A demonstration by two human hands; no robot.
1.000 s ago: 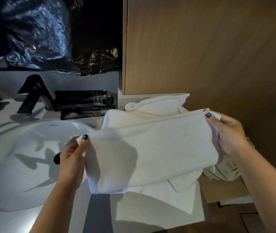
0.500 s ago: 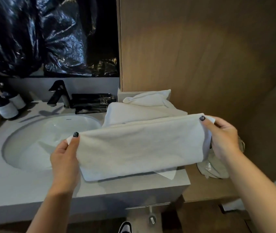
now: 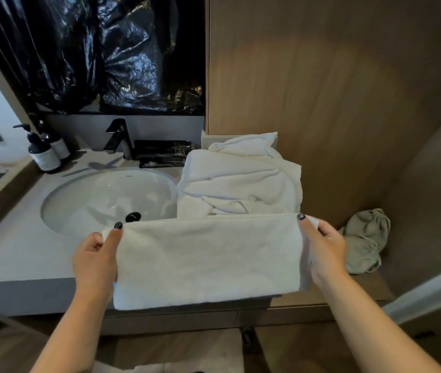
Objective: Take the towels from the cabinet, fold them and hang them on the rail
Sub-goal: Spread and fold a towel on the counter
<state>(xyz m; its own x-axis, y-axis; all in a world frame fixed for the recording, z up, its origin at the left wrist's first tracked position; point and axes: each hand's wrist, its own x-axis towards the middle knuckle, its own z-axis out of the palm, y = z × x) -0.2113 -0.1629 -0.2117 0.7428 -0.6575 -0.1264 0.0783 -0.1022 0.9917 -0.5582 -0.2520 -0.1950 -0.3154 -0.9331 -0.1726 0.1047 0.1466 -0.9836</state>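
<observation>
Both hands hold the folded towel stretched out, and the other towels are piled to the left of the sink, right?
Not quite. In the head view the towel pile sits right of the sink. Left hand and right hand do hold the folded towel stretched out.

Two hands are in sight, the left hand [image 3: 94, 262] at seven o'clock and the right hand [image 3: 324, 250] at four o'clock, with one folded white towel [image 3: 208, 261] stretched between them. Behind it, toward twelve o'clock, sits one heap of white towels [image 3: 240, 179] on the tabletop [image 3: 12, 251]; how many are in the heap cannot be told. There is one round sink [image 3: 101, 195], one black tap [image 3: 118, 137], and two pump bottles [image 3: 44, 153] at ten o'clock. One crumpled grey-green cloth bundle [image 3: 366, 239] lies at three o'clock. One black plastic sheet [image 3: 101, 55] hangs at eleven o'clock.
</observation>
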